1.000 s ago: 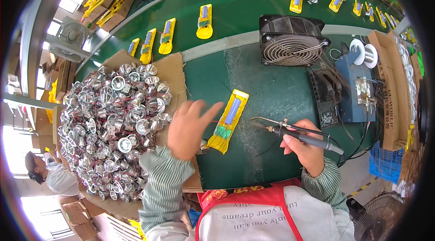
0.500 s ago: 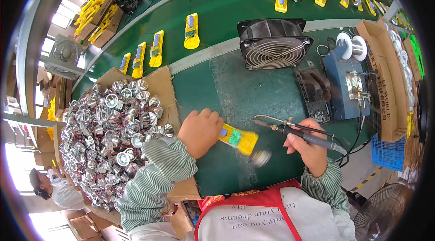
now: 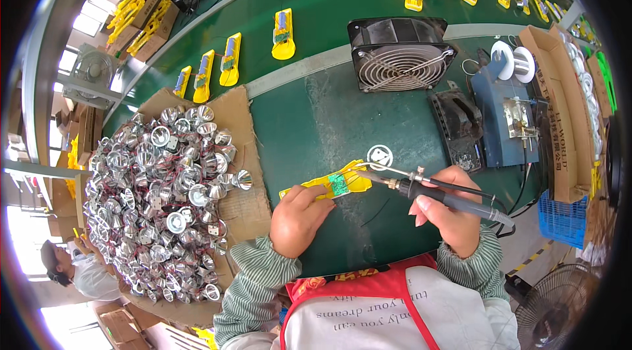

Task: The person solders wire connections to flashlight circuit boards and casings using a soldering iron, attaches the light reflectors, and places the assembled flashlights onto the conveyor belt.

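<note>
My left hand (image 3: 301,218) is closed on the left end of a yellow plastic housing (image 3: 361,184), which lies on the green bench. A small green circuit board (image 3: 338,185) sits in the housing, with thin wires near it. My right hand (image 3: 454,215) grips a soldering iron (image 3: 438,196) that has a thin metal feed tube along its top. The iron's tip hovers over or touches the housing's right end; I cannot tell which. Just beyond that end rests a round reflector cup (image 3: 380,157), its white back ring facing up.
A heap of silvery reflector cups (image 3: 158,205) lies on cardboard (image 3: 243,172) at left. A square black fan (image 3: 403,55) stands ahead. Right of it are a dark iron stand (image 3: 457,126) and a blue solder feeder (image 3: 512,120). More yellow housings (image 3: 283,34) line the green belt beyond.
The yellow housing has swung round, its right end turning away from me. The reflector cup went from its near side to beyond it. My left hand came nearer; the right hand barely moved.
</note>
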A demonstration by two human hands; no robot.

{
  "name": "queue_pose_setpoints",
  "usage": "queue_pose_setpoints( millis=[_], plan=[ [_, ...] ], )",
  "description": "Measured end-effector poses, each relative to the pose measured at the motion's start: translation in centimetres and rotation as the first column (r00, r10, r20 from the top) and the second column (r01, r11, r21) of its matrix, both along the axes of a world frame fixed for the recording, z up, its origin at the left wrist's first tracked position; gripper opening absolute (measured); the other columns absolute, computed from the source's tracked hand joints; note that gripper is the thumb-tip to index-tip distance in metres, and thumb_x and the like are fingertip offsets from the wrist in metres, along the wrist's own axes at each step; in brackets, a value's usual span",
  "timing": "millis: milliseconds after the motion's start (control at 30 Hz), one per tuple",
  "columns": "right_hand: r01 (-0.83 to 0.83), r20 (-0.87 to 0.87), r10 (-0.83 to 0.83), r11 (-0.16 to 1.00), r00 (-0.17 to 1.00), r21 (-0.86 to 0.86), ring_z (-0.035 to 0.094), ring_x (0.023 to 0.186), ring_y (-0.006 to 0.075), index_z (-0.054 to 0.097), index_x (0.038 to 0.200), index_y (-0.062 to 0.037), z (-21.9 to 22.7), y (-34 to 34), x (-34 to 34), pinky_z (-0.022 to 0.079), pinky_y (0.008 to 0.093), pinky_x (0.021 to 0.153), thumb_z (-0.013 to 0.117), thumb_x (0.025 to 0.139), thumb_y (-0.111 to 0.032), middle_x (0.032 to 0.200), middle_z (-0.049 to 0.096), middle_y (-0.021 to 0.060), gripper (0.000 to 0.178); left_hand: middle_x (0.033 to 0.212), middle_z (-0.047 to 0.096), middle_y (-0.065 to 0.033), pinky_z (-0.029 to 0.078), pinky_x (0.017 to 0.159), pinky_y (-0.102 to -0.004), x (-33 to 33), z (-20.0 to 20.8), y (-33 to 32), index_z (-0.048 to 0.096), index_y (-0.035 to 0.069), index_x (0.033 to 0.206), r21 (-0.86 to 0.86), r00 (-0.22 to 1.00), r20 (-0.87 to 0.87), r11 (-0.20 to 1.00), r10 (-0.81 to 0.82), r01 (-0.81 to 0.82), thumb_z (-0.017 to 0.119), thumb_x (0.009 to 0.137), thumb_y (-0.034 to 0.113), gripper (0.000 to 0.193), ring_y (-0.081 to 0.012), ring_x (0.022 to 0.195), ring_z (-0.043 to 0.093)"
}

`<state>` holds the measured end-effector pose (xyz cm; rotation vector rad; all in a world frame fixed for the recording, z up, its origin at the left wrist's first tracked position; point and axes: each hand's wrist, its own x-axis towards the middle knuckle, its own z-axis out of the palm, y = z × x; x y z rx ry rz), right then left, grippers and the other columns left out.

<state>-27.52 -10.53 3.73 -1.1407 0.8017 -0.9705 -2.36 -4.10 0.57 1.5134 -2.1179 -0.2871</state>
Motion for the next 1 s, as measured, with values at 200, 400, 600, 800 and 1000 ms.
queue_pose_setpoints(
  millis=[200,400,600,800,1000],
  plan=[
    [-0.082,-0.075,0.080,0.996,0.994,-0.026,0.061,0.060,0.0114,0.051,0.088,0.0044,-1.0,0.5,0.5,0.049,0.0229,0.050,0.062,0.078,0.002,0.073,0.063,0.0118,0.015,0.083,0.059,-0.0116,0.047,0.065,-0.0332,-1.4,-0.8,-0.3,0.062,0.001,0.081,0.296,0.865,-0.285,0.896,0.413,-0.330,0.066,0.070,-0.001,0.011,-0.0272,0.073,0.056],
    [-0.091,-0.118,0.094,0.995,0.989,0.031,0.059,0.055,0.0134,0.049,0.089,0.0039,-1.9,0.5,1.2,0.048,0.0236,0.048,0.059,0.078,0.005,0.071,0.061,0.0150,0.015,0.080,0.056,-0.0124,0.045,0.069,-0.0357,-1.7,-0.9,-0.8,0.062,0.001,0.082,0.133,0.933,-0.127,0.938,0.337,-0.320,0.065,0.071,0.001,0.011,-0.0288,0.075,0.053],
    [-0.133,-0.095,0.139,0.989,0.986,0.062,0.060,0.061,0.0098,0.055,0.088,0.0046,-2.8,0.0,1.7,0.049,0.0219,0.048,0.064,0.079,0.000,0.072,0.062,0.0086,0.014,0.087,0.056,-0.0118,0.044,0.068,-0.0373,-1.9,-0.5,-1.1,0.060,0.000,0.079,0.103,0.960,-0.057,0.958,0.273,-0.267,0.064,0.071,0.000,0.009,-0.0296,0.077,0.052],
    [-0.130,-0.091,0.138,0.988,0.986,0.086,0.060,0.060,0.0096,0.054,0.087,0.0035,-3.2,-0.1,2.3,0.049,0.0219,0.048,0.064,0.079,-0.001,0.072,0.062,0.0079,0.013,0.087,0.056,-0.0115,0.043,0.067,-0.0377,-1.6,-0.6,-1.1,0.060,0.000,0.080,0.108,0.965,-0.053,0.962,0.257,-0.250,0.064,0.071,0.001,0.010,-0.0298,0.076,0.052],
    [-0.173,-0.141,0.185,0.980,0.972,0.098,0.060,0.058,0.0118,0.049,0.086,0.0047,-3.3,-0.4,2.3,0.048,0.0230,0.048,0.060,0.078,0.003,0.073,0.061,0.0131,0.014,0.087,0.056,-0.0113,0.043,0.068,-0.0374,-1.5,-0.6,-1.2,0.060,0.000,0.080,0.120,0.969,-0.050,0.965,0.242,-0.235,0.064,0.070,0.001,0.010,-0.0297,0.076,0.052]
  ],
)
